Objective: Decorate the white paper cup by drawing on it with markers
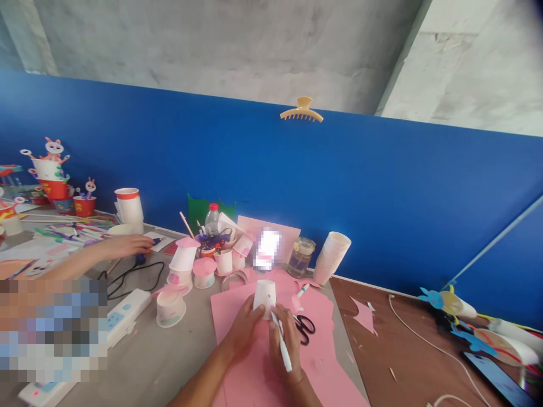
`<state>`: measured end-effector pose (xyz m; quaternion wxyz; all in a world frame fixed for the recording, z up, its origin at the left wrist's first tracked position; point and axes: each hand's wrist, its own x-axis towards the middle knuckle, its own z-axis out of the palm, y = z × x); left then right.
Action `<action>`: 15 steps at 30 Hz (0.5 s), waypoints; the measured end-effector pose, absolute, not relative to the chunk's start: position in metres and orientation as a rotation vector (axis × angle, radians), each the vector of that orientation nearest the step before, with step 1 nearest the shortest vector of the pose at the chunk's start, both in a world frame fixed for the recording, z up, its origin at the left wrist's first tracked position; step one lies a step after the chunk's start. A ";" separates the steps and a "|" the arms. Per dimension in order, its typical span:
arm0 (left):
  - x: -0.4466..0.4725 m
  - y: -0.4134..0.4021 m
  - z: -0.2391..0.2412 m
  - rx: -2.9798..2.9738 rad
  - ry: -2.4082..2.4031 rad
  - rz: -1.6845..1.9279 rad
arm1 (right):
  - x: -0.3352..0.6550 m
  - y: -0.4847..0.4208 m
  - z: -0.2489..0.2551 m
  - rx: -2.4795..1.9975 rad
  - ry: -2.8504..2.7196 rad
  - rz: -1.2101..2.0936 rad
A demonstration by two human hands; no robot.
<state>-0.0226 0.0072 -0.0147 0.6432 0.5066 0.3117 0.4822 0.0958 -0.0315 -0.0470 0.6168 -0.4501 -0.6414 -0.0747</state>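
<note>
A white paper cup [264,291] is upside down in my left hand [245,327], whose fingers are wrapped round its left side. My right hand [288,339] grips a white pen [284,347], its tip at the cup's wall, where a small dark mark shows. Beneath both hands lies a large sheet of pink paper [324,367]. Black-handled scissors [306,328] rest on the sheet just right of my right hand, their blades partly hidden. A small white-and-teal tube or marker [302,290] lies beyond the scissors.
A stack of paper cups [333,257], a glass jar [301,257] and a bright phone [268,249] stand behind. Pink-topped cups [205,272] are at left, near a power strip [123,319]. A co-worker's hand [133,244] reaches in from the left. A phone [500,379] lies right.
</note>
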 end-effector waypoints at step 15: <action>-0.024 0.007 -0.018 1.131 0.671 1.076 | 0.095 -0.034 -0.045 -1.014 -1.492 -0.210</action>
